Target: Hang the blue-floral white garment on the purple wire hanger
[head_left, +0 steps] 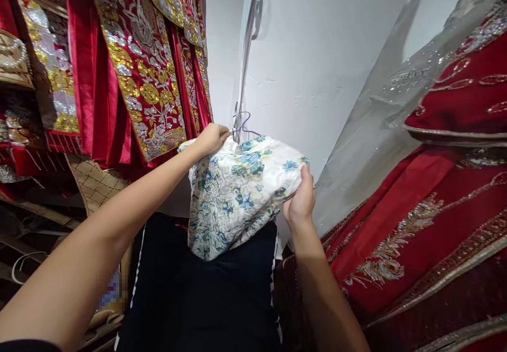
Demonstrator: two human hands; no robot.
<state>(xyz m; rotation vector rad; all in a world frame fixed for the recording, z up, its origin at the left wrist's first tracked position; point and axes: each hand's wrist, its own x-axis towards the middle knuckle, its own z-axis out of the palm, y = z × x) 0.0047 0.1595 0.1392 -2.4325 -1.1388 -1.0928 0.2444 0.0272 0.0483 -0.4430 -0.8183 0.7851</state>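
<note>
A white garment (245, 183) with blue and green flowers hangs between my hands, in the middle of the head view. From its neck rises the purple hook of a hanger (246, 121); the rest of the hanger is hidden in the cloth. My left hand (214, 139) pinches the garment near its neck, close to the hook, with the fingertips partly hidden. At the garment's right end, my right hand (301, 199) is closed on the cloth, thumb on top. The lower part of the garment droops in folds in front of my dark clothing.
Red garments with gold and silver embroidery (148, 77) hang on the left. More beaded red garments (396, 236) hang on the right beside a clear plastic cover (368, 146). A white wall (317, 51) with a narrow metal rail (246, 40) stands ahead.
</note>
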